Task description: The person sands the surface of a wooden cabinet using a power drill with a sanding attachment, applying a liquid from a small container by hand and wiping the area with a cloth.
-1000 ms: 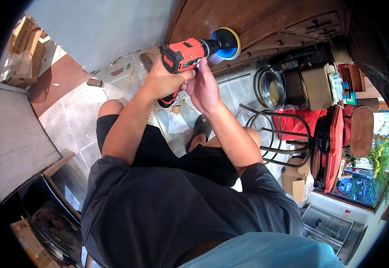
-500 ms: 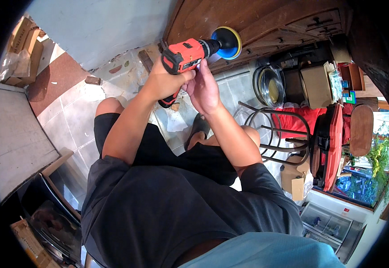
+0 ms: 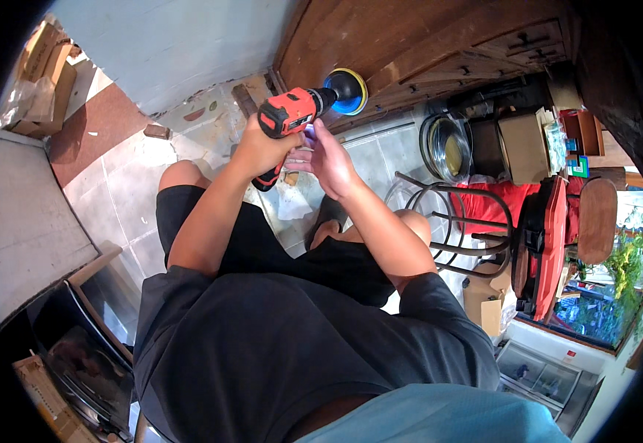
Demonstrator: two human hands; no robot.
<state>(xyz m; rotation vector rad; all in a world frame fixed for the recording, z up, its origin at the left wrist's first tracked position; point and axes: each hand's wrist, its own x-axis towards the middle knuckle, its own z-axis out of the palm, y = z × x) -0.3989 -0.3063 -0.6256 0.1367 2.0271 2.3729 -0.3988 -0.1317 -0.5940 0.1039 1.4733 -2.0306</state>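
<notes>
Red-and-black plastic cordless drill is pointing rightward, slanting slightly forward; round black-and-blue disc pad with yellow rim is sitting on its nose, close by dark brown wooden cabinet

Head-worn left fisheye, one view: looks steeply down, upright, wide. My dark shirt fills the near side, hands sit mid-range, tiled floor and wooden cabinet farther; straight edges bend.

Pale wall; grey tile floor, brightly lit patch; tubular metal stool; window right.
</notes>
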